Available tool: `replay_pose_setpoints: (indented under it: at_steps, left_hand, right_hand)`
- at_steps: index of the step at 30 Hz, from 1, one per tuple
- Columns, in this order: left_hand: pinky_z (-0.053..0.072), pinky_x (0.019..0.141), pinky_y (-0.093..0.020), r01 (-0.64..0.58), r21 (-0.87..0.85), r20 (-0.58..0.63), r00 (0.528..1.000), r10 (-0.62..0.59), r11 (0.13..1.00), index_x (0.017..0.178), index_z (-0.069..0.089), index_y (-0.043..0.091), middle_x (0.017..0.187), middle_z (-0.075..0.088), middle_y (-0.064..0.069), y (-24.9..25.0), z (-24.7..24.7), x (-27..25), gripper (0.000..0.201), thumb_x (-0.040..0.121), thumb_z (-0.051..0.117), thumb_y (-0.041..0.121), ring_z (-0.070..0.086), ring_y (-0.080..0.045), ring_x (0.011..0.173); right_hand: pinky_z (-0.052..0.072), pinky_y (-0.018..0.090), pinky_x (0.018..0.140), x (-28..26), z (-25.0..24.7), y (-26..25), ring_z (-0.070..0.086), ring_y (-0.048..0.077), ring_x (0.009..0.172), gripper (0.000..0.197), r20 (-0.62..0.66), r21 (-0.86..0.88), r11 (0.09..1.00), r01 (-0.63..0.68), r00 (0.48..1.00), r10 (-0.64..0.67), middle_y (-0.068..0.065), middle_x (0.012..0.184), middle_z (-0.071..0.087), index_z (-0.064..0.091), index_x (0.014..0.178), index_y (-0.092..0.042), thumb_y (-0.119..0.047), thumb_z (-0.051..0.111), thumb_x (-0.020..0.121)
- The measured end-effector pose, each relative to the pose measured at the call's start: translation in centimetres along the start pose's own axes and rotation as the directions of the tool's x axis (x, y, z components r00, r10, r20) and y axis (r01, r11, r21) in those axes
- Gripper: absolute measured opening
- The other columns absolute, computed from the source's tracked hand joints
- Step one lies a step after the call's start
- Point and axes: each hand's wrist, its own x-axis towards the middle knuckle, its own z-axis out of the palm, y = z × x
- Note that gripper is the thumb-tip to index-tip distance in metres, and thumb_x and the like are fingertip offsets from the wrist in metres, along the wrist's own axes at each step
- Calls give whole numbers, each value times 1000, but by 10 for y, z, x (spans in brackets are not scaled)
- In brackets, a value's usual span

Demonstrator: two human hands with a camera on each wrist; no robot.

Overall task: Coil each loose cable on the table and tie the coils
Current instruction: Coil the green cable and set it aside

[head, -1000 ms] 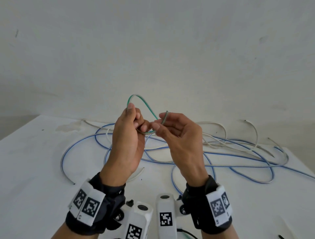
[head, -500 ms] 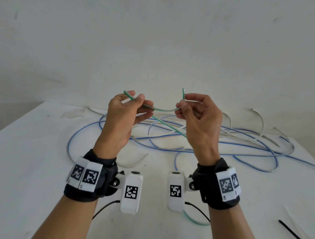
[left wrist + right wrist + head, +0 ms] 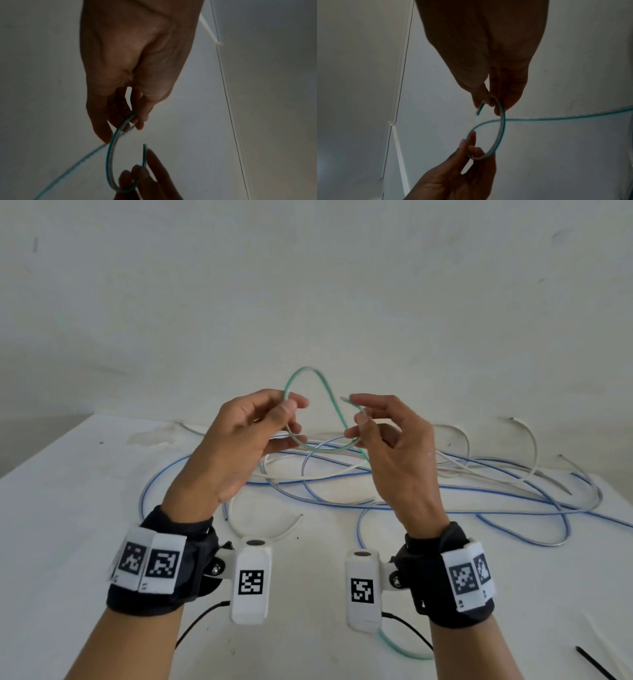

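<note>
Bare forearms, no sleeves. Each wrist wears a black fabric band (image 3: 161,570) with white straps bearing square black-and-white coded markers (image 3: 162,565). A white box-shaped camera unit (image 3: 252,580) with its own marker sits on each band's inner side, trailing a thin black lead (image 3: 198,621).

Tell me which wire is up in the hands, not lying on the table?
The green cable. Left hand and right hand pinch it into a loop; the blue cables and white cables lie tangled on the table.

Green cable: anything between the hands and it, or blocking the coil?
Nothing visible. The left hand and right hand both pinch the green cable, its loop raised above the blue and white cables tangled on the table.
</note>
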Motion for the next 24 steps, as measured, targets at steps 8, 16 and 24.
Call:
replay_pose_setpoints:
  at_steps: [8,16,24]
  left_hand:
    - [60,75,-29,-104,266,104,991,78,959,110,76,19,98,61,-10,-9,10,-2,20,92,68,15,70,-25,74]
    - [62,82,-42,-76,485,150,989,3,871,95,80,23,77,74,-1,-11,7,-5,7,91,74,22,73,-19,77]
    - [58,83,-32,-183,574,191,978,87,798,97,79,22,83,76,9,-7,3,-6,22,84,73,39,72,-7,78]
  right_hand:
    - [49,18,69,-1,-5,2,66,10,90,28,208,-166,981,104,976,-68,-5,96,69,78,102,-27,-4,65,95]
    - [48,12,71,-6,-1,-6,68,6,88,48,206,-150,978,143,972,-110,-11,85,73,64,130,-28,-6,74,89]
    - [47,22,93,-6,-1,3,57,12,110,21,229,-333,922,200,965,-126,-2,113,56,75,114,-29,-26,74,93]
